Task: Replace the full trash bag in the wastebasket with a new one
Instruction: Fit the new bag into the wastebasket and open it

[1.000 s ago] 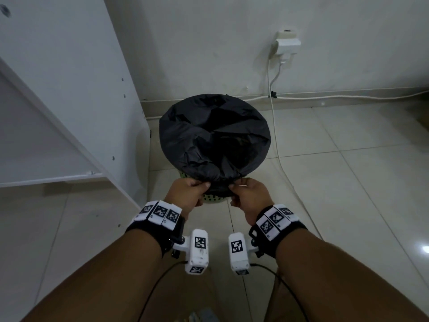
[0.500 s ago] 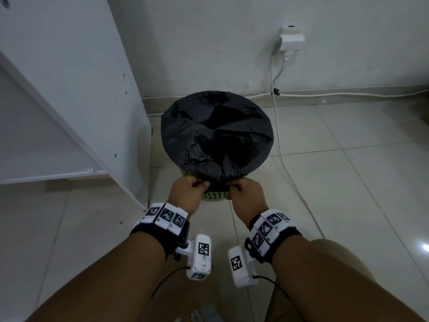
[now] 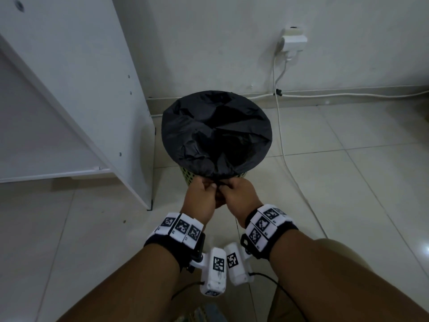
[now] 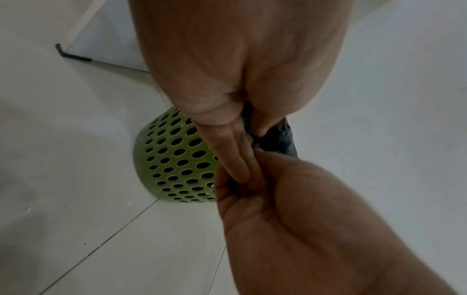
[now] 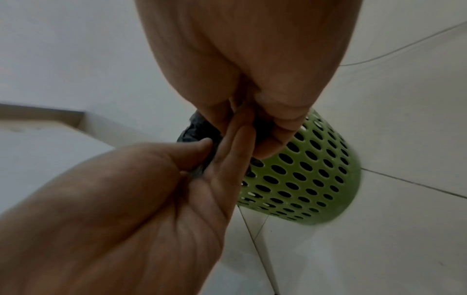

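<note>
A black trash bag (image 3: 216,133) lines a green perforated wastebasket (image 3: 189,176) standing on the floor, and its edge is folded over the rim. My left hand (image 3: 210,185) and right hand (image 3: 228,185) meet at the near rim, each pinching gathered bag edge. In the left wrist view, the left hand (image 4: 242,123) holds black film (image 4: 278,137) against the right hand (image 4: 252,179), beside the basket wall (image 4: 177,159). In the right wrist view, the right hand (image 5: 252,123) and left hand (image 5: 209,159) grip the bunched bag (image 5: 197,127) above the basket (image 5: 303,175). What is inside the bag is hidden.
A white cabinet panel (image 3: 92,89) stands close on the basket's left. A wall socket with a plug (image 3: 293,40) is behind, and its white cable (image 3: 285,147) runs down across the tiles right of the basket. My knee (image 3: 336,254) is at lower right.
Both hands have drawn together at the near rim, from a small gap to touching, and bunch the bag edge between them. The basket has not moved.
</note>
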### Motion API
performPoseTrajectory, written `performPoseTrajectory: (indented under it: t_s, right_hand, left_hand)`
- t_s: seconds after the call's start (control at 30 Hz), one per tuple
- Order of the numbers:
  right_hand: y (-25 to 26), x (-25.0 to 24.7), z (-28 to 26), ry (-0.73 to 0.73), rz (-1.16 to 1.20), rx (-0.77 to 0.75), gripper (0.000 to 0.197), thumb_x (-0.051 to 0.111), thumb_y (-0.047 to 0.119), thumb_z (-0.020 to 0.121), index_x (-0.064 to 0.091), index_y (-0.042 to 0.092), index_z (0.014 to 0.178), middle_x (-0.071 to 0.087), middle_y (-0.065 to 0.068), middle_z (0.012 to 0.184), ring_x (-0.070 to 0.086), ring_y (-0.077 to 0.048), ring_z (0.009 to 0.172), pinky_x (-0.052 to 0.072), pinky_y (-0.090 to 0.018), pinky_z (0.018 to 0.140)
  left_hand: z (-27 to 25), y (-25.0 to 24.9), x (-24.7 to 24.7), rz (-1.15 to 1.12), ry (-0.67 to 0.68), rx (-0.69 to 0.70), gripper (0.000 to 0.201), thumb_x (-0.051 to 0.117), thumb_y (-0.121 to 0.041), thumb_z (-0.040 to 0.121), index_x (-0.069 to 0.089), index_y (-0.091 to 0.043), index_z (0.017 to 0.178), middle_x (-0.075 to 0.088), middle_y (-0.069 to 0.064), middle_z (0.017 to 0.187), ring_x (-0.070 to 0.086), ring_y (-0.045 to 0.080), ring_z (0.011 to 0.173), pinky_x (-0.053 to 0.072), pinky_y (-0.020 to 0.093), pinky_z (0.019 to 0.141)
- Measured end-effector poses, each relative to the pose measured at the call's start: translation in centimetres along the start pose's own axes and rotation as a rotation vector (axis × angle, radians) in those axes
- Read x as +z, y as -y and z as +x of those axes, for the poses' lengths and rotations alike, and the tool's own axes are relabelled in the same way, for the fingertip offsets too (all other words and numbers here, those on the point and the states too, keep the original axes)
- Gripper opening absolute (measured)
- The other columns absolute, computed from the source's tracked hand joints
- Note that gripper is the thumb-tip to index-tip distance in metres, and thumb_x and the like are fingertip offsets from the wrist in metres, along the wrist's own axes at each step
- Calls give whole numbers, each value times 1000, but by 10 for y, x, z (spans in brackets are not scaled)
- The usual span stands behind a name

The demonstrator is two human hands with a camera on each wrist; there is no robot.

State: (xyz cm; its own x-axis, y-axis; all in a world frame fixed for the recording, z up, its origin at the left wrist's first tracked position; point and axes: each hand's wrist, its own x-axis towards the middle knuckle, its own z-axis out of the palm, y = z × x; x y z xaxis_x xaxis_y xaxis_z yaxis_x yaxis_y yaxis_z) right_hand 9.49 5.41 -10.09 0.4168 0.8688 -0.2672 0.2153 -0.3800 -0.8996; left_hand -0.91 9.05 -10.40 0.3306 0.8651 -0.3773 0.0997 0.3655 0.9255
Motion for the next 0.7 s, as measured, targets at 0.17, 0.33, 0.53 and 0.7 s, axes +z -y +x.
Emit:
performPoseTrajectory:
  t_s: [0.17,0.33,0.53,0.7]
  right_hand:
    - [-9,-6,6,-18,176,99,19,57,15,85,74,6,85,74,-20,92,69,-42,91,55,-60,83]
    - [-4,-10,5,44,306,153,13,53,7,97,66,11,98,69,-20,113,65,-33,100,53,-32,69]
    - [-8,-7,9,59,356,167,13,53,8,97,63,8,106,67,-20,115,65,-31,99,53,-29,68]
    - [-10,-9,9,-22,335,159,12,61,10,94,66,16,85,70,-20,102,67,-31,91,54,-32,68]
  left_hand:
    - [4,-13,-1,-30,12,-54,20,47,-6,101,65,1,105,74,24,90,75,35,73,62,37,63]
    - [19,-14,-13,190,-73,-97,39,67,-18,87,57,-16,49,50,8,45,45,23,43,39,28,49]
    - [30,-18,-14,151,48,-254,8,65,-22,93,63,-15,97,62,8,99,60,21,82,53,33,77]
    - [29,-14,-8,9,53,-262,19,61,-12,97,65,-6,114,68,11,111,67,17,86,56,26,67]
